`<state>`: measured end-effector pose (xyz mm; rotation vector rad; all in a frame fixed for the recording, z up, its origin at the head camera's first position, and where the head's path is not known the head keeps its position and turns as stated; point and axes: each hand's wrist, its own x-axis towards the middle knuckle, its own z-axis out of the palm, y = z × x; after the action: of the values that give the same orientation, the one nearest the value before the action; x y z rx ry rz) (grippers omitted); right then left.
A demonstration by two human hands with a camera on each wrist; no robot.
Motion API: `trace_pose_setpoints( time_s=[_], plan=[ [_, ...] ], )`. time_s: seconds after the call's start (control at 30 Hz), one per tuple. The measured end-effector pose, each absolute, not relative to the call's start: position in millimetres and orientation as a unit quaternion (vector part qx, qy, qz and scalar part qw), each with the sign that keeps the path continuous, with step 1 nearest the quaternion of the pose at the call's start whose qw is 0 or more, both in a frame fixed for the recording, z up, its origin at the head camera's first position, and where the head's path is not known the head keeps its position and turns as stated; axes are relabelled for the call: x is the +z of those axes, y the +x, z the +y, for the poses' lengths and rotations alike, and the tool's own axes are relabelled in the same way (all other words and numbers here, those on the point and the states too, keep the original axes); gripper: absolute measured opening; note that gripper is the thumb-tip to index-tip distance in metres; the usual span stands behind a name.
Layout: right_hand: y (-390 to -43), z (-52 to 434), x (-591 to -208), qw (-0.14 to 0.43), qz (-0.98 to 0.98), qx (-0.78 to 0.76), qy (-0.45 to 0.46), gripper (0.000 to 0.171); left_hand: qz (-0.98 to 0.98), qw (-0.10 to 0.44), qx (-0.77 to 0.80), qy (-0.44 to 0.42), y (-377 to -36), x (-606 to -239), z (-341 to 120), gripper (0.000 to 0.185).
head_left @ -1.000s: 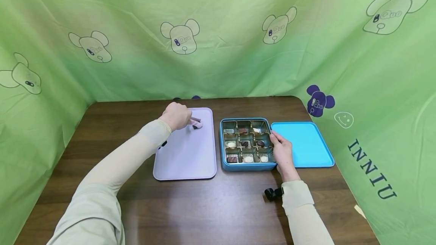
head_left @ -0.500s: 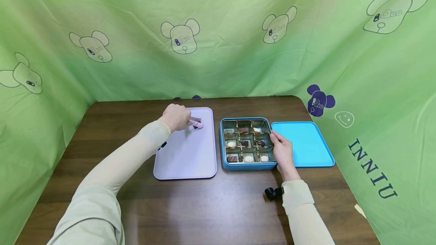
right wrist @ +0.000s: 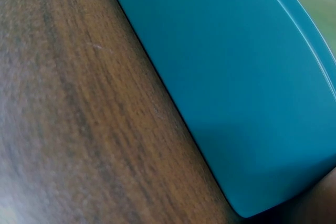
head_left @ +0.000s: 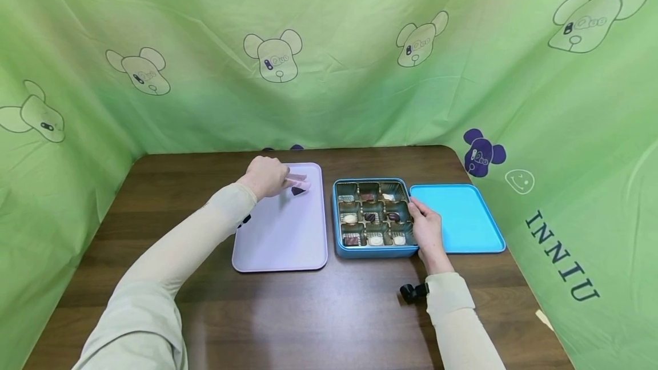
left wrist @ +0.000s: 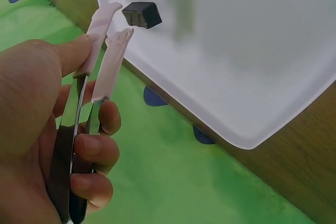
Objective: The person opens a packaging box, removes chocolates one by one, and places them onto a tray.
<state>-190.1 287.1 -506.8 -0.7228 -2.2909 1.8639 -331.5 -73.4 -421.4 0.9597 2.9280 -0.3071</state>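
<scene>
My left hand (head_left: 266, 177) grips metal tongs (left wrist: 79, 129) with pale pink tips over the far part of a lilac tray (head_left: 280, 244). The tongs' tips stand apart. A small dark chocolate (left wrist: 142, 14) lies on the tray right by them; whether they touch it I cannot tell. My right hand (head_left: 426, 230) holds the right side of a blue box (head_left: 377, 252), thumb at its rim. Inside the box, a gold divided insert carries dark, brown and white chocolates in its compartments. The right wrist view shows mostly the box's blue side wall (right wrist: 226, 93), with a sliver of hand at the corner.
A bright blue lid (head_left: 460, 218) lies flat on the brown wooden table (head_left: 308, 318), to the right of the box. Green printed cloth (head_left: 349, 107) hangs behind and at both sides of the table. A black camera mount (head_left: 413, 292) sticks out from the right wrist.
The tongs' tips have shifted slightly right over the tray, and more of the dark chocolate shows below them. My right hand and the box have stayed put.
</scene>
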Motion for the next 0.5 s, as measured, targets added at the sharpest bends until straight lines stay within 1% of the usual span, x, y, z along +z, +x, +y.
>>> trace_pose_setpoints(
  time_s=[0.27, 0.5],
  plan=[
    [-191.3, 286.8, -507.1, 0.053, -0.754, 0.610, -0.236, 0.049, 0.946, -0.019, -0.061, 0.319, -329.9, -415.6, -73.7, 0.040],
    [-189.9, 287.0, -508.4, 0.053, -0.756, 0.608, -0.235, 0.050, 0.941, -0.065, -0.035, 0.331, -319.7, -411.3, -69.5, 0.040]
  ],
)
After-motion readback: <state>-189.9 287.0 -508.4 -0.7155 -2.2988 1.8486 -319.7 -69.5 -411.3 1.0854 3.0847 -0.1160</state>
